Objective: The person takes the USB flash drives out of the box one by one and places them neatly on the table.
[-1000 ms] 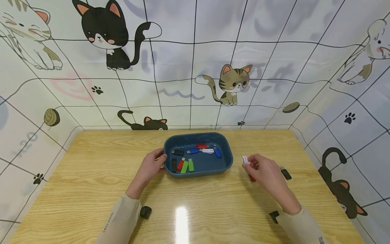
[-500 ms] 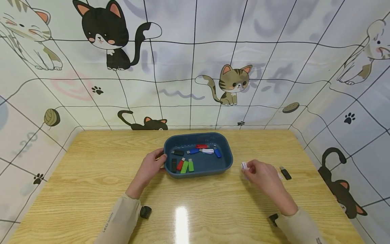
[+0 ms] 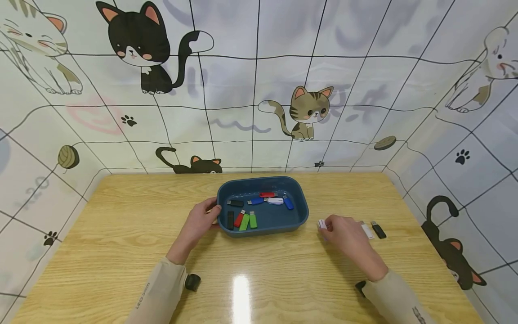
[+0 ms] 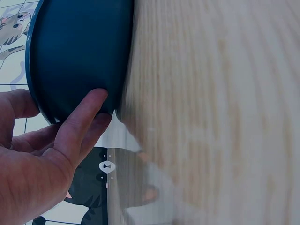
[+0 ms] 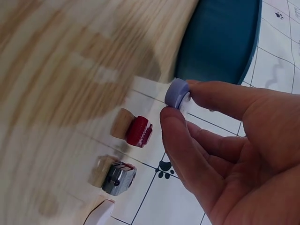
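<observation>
My left hand (image 3: 201,215) holds the left end of a dark blue plastic tray (image 3: 267,231), thumb at the rim and fingers against the outer wall, as the left wrist view shows. Inside the tray lie several USB sticks: red, green, black, blue and white. Right of the tray, my right hand (image 3: 347,237) pinches a white and lavender USB stick (image 5: 177,93) between thumb and fingertip, low over the table. In the right wrist view a red USB stick (image 5: 139,131) lies beyond the fingers; in the head view the hand hides it.
To the right of my right hand, a white USB stick (image 3: 367,231) and a black USB stick (image 3: 378,230) lie on the wooden table (image 3: 133,216). A cat-patterned sheet (image 3: 230,99) lines the back and both sides.
My right hand has come down and slightly left with the lavender USB stick. The white stick on the table now shows beside it. Left hand and tray stay in place.
</observation>
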Demonstrator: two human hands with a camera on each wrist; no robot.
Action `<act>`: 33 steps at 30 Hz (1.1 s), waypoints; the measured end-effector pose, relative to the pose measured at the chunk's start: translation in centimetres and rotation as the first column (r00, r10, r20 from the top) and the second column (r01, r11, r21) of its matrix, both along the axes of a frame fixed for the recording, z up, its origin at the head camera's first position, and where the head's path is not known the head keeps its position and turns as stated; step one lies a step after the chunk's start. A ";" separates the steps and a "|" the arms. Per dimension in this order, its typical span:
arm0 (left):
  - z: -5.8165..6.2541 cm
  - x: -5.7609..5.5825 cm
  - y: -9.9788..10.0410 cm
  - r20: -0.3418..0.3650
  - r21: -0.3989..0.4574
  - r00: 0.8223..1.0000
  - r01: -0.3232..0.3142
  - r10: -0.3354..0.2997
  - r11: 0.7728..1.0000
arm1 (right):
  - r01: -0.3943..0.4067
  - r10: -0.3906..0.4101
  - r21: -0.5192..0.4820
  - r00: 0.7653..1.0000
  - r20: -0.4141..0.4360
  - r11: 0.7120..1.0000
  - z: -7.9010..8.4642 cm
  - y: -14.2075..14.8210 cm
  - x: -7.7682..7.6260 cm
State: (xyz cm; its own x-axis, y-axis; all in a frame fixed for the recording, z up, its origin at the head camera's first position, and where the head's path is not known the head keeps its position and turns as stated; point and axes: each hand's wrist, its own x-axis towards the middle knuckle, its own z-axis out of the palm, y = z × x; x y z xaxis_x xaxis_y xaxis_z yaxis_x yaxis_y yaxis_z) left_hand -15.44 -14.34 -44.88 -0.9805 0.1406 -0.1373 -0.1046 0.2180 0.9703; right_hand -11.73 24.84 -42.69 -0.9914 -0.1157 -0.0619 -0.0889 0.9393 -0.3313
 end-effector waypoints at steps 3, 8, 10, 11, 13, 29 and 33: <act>0.0 0.0 0.0 -0.003 -0.002 1.000 0.001 -0.001 1.000 | -0.005 0.006 0.018 1.000 -0.009 1.000 -0.1 -0.2 0.0; -0.1 0.0 0.0 0.000 -0.002 1.000 0.004 -0.004 1.000 | -0.020 0.020 0.019 1.000 -0.019 1.000 -0.5 -0.4 -0.2; -0.2 0.0 -0.1 0.002 -0.004 1.000 0.004 -0.004 1.000 | -0.029 0.029 0.014 0.999 -0.022 0.999 -0.6 -0.5 -0.2; -0.2 0.0 -0.1 0.004 -0.004 1.000 0.004 -0.004 1.000 | -0.034 0.035 0.011 0.999 -0.026 0.999 -0.7 -0.5 -0.1; -0.2 0.0 -0.1 0.004 -0.006 1.000 0.003 -0.003 1.000 | -0.046 0.047 0.016 0.998 -0.033 0.999 -0.8 -0.6 -0.1; -0.2 -0.1 0.0 0.005 -0.016 1.000 0.004 -0.004 1.000 | -0.042 0.043 0.046 0.999 -0.019 0.998 -1.1 -0.9 0.0; -0.2 -0.1 0.0 -0.003 -0.019 1.000 0.002 -0.002 1.000 | -0.048 0.049 0.042 0.998 -0.029 0.998 -0.8 -0.8 0.2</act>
